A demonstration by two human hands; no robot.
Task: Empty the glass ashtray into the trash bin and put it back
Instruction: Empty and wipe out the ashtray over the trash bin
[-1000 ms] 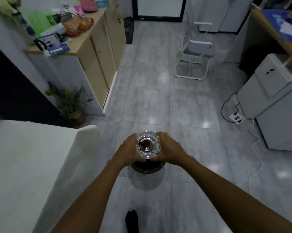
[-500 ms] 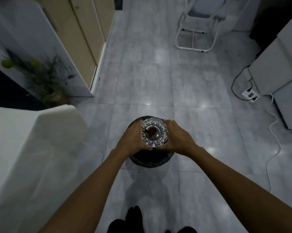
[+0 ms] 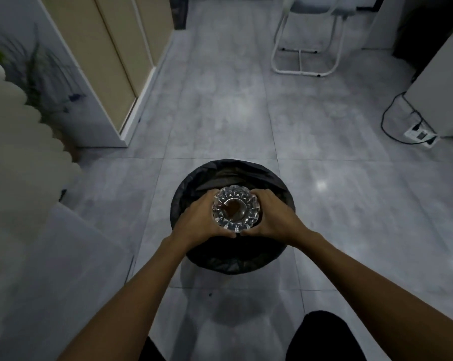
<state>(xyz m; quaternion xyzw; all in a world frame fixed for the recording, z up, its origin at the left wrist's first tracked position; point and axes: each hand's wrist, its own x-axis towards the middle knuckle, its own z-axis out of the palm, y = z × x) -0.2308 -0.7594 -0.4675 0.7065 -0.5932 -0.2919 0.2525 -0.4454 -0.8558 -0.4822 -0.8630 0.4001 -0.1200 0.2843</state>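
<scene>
The cut-glass ashtray is held level, mouth up, with dark brown residue in its bowl. My left hand grips its left side and my right hand grips its right side. Directly below them stands the round trash bin, lined with a black bag, on the grey tiled floor. The ashtray hangs over the middle of the bin's opening. My hands hide much of the bin's inside.
A white table fills the left edge. A beige cabinet and a potted plant stand at far left. A white folding chair is ahead. A power strip with a black cable lies at right. My dark-trousered knees show at the bottom.
I have come closer to the bin and my view has tilted down. The ashtray, still held in both hands, now hangs over the bin's opening rather than in front of it.
</scene>
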